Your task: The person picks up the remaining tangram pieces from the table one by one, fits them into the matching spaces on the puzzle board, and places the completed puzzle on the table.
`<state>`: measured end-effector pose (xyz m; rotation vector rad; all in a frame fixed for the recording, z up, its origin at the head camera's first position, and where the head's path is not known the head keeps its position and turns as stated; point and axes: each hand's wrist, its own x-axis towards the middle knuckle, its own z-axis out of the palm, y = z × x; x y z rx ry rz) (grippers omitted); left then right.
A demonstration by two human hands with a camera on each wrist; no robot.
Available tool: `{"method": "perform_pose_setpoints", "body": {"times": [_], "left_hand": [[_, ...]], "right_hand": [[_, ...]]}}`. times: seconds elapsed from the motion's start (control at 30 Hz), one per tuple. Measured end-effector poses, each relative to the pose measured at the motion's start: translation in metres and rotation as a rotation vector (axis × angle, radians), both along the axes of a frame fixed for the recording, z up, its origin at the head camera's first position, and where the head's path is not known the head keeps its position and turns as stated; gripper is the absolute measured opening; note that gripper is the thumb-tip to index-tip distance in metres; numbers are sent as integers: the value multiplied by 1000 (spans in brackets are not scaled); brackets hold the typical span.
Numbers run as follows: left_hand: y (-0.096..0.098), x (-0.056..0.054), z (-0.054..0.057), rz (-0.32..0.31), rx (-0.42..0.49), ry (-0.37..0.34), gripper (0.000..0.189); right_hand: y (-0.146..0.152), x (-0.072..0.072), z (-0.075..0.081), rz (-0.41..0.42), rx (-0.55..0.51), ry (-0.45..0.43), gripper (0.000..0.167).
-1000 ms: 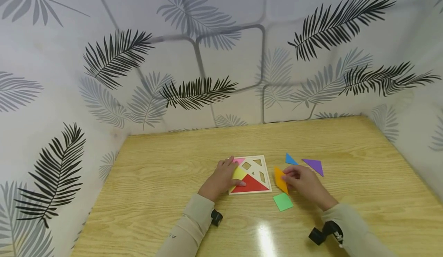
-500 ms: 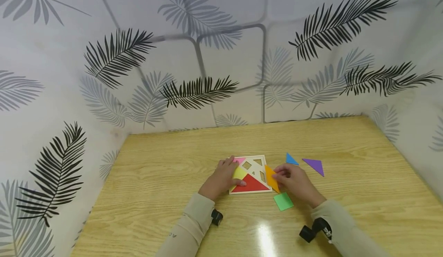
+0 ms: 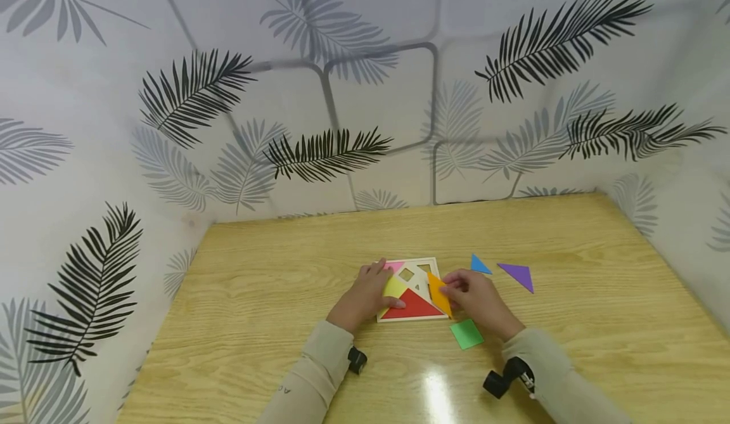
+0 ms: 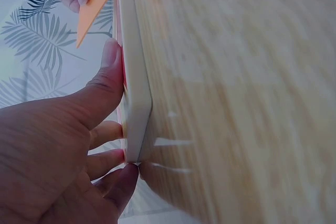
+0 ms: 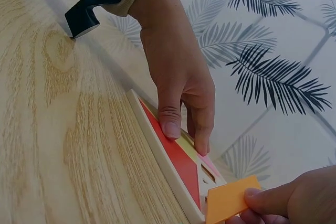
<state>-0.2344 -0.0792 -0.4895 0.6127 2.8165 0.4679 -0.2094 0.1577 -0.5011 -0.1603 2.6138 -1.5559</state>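
My right hand (image 3: 479, 300) pinches an orange parallelogram tangram piece (image 3: 438, 294) between thumb and fingers. The piece is tilted and overlaps the right side of a pale wooden tangram board (image 3: 407, 319). In the right wrist view, the orange piece (image 5: 231, 198) is close over the board's end. A red triangle (image 3: 419, 308), a yellow piece (image 3: 393, 288) and a pink piece (image 3: 395, 264) lie in the board, next to several cut-out openings. My left hand (image 3: 365, 294) rests on the board's left side, thumb (image 4: 109, 59) on the red triangle; it partly hides the yellow and pink pieces.
A green square (image 3: 466, 334) lies on the wooden table (image 3: 274, 272) just below the board's right corner. Behind my right hand are a blue triangle (image 3: 480, 264) and a purple triangle (image 3: 518, 276). A leaf-patterned wall covering (image 3: 399, 170) borders the table at the back and sides.
My right hand has carried the orange piece leftward, from the table beside the board to over its right edge. The left hand and board have stayed in place.
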Motion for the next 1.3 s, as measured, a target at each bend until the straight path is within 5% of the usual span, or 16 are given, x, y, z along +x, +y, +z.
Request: {"method": "perform_pose_setpoints", "body": {"times": [0.97,1.3], "left_hand": [[-1,0,-2,8,13,-9,83],[-1,0,-1,-8,3,4,82]], "right_hand": [[-17,-3,4,-58,31,-40,16],[-18,-4,-2,-49,113,11,18]]}}
